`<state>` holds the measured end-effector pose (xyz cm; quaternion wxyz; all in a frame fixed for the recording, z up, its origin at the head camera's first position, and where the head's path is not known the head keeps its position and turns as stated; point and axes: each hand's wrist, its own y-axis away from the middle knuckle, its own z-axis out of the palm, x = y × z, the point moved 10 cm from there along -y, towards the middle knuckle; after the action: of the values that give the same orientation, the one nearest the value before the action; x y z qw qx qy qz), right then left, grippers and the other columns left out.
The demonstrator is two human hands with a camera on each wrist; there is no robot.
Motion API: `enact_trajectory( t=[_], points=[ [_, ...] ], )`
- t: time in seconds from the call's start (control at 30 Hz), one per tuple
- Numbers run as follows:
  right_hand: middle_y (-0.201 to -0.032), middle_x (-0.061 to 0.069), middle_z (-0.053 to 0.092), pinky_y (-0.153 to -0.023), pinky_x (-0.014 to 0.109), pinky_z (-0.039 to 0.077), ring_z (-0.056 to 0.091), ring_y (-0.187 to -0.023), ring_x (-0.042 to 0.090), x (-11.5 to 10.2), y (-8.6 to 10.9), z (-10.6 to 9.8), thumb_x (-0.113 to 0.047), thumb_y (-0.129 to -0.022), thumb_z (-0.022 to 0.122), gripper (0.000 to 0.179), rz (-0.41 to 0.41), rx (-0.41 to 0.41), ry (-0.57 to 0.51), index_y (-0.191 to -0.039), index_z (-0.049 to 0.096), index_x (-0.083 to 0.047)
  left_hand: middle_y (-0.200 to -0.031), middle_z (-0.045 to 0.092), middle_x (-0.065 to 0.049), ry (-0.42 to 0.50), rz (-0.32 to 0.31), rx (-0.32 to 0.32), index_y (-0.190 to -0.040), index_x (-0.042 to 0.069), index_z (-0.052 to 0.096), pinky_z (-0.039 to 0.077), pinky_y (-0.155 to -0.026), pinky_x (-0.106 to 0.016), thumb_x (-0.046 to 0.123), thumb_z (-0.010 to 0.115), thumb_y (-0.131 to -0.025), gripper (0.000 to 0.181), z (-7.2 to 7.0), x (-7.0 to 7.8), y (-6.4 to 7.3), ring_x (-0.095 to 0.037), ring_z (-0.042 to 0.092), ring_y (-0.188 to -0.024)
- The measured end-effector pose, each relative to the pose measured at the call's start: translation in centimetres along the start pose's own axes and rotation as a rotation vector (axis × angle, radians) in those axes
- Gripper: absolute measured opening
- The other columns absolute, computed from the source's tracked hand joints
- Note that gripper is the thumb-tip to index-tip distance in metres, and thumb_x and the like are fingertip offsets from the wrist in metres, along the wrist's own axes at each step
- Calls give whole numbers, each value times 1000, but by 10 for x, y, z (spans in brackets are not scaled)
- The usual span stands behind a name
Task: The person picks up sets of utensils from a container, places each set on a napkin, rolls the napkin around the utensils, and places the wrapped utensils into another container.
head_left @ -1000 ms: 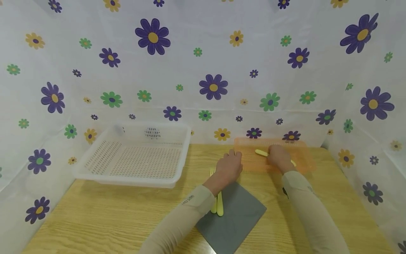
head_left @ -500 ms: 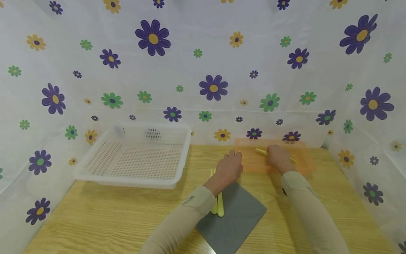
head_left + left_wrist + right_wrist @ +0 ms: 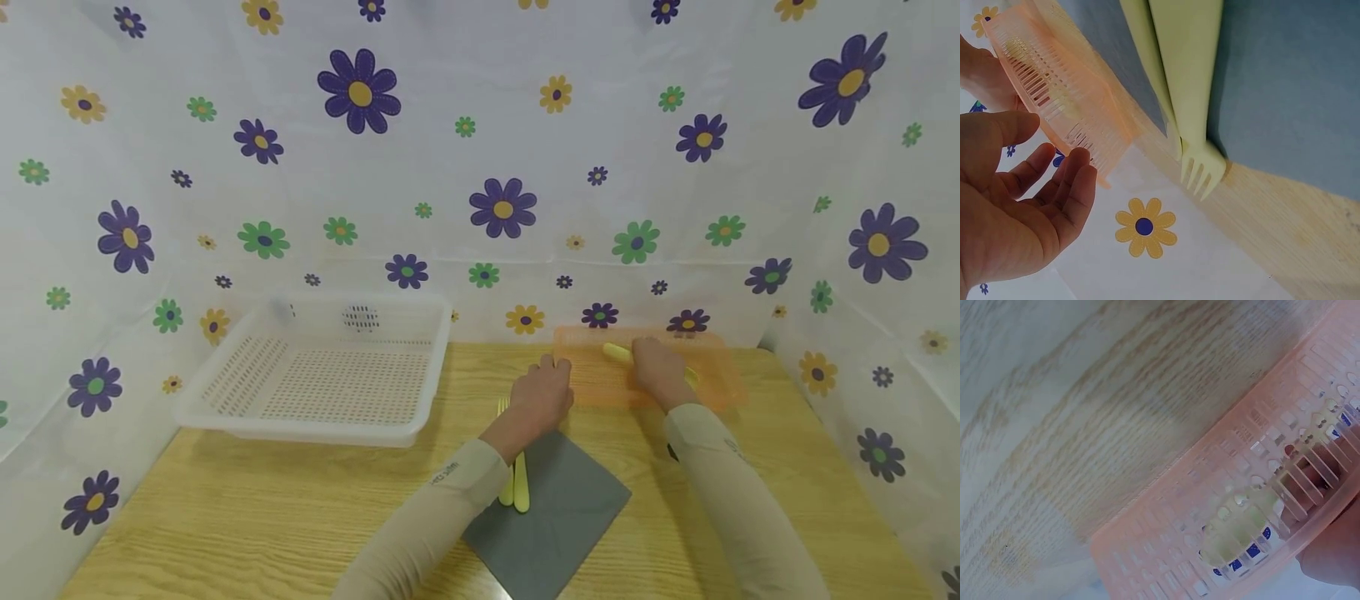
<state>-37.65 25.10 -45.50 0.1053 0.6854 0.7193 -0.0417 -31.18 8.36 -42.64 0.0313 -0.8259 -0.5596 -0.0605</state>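
My right hand [image 3: 660, 371] holds a pale yellow spoon [image 3: 617, 353] inside the orange slotted basket [image 3: 588, 383] at the back right. The spoon's handle sticks out left of the fist and its bowl shows on the right. Through the slots in the right wrist view, the bowl of the spoon [image 3: 1241, 534] is partly visible. At the basket's left end, my left hand [image 3: 542, 393] has its thumb and curled fingers at the rim. Beneath that wrist, a pale yellow fork [image 3: 1194, 125] lies beside another yellow utensil on a grey cloth [image 3: 562, 508]; the second utensil's head is hidden.
A large white perforated basket [image 3: 431, 392] stands at the back left of the wooden table [image 3: 300, 517]. A white flowered curtain [image 3: 427, 167] encloses the back and both sides. Both baskets stand near it.
The spoon has turned in my right hand: its bowl now faces up more and its handle sits slightly higher. My left hand, the basket and the cloth have stayed put.
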Motion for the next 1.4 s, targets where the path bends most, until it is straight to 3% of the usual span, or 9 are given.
enact_trajectory(
  t=[0.13,0.4,0.63,0.93,1.13,1.4],
  points=[
    [-102,25,58,-78,51,52,56,-86,35,-2,0,-6,5,-90,54,19,-1,44,-11,-109,54,7,-102,52,-8,17,-1,8,-114,10,54,44,-53,-32,26,55,-101,21,-3,0,2,-20,51,-76],
    [-114,32,58,-96,53,47,56,-107,44,-13,4,-19,4,-97,44,28,-33,108,-176,-121,55,15,-106,53,-8,16,-4,-11,-116,10,53,45,-54,-33,28,53,-102,22,-5,-2,5,-20,52,-79],
    [-104,27,55,-81,45,49,52,-91,34,-28,10,-26,-9,-103,41,30,-103,141,-317,-105,60,14,-106,51,-8,67,-37,-28,-118,11,51,45,-54,-34,27,51,-103,22,-3,-14,9,-19,52,-77],
    [-115,28,52,-90,49,51,56,-102,40,-35,16,-31,-3,-98,48,28,-109,194,-378,-118,57,15,-105,52,-9,99,-29,0,-120,10,52,45,-52,-35,26,50,-103,23,-8,-26,17,-20,54,-73],
    [-111,23,49,-86,46,50,52,-95,35,-43,18,-32,7,-92,46,18,-149,199,-427,-108,56,9,-104,52,-9,122,-17,20,-109,10,54,43,-50,-34,24,51,-103,16,-7,-30,21,-19,52,-68],
    [-120,26,37,-89,49,46,47,-105,41,-54,20,-32,24,-79,37,28,-250,211,-455,-100,41,6,-100,52,-9,154,-8,40,-101,10,53,42,-51,-34,21,51,-102,11,-7,-33,27,-19,49,-70]
  ],
)
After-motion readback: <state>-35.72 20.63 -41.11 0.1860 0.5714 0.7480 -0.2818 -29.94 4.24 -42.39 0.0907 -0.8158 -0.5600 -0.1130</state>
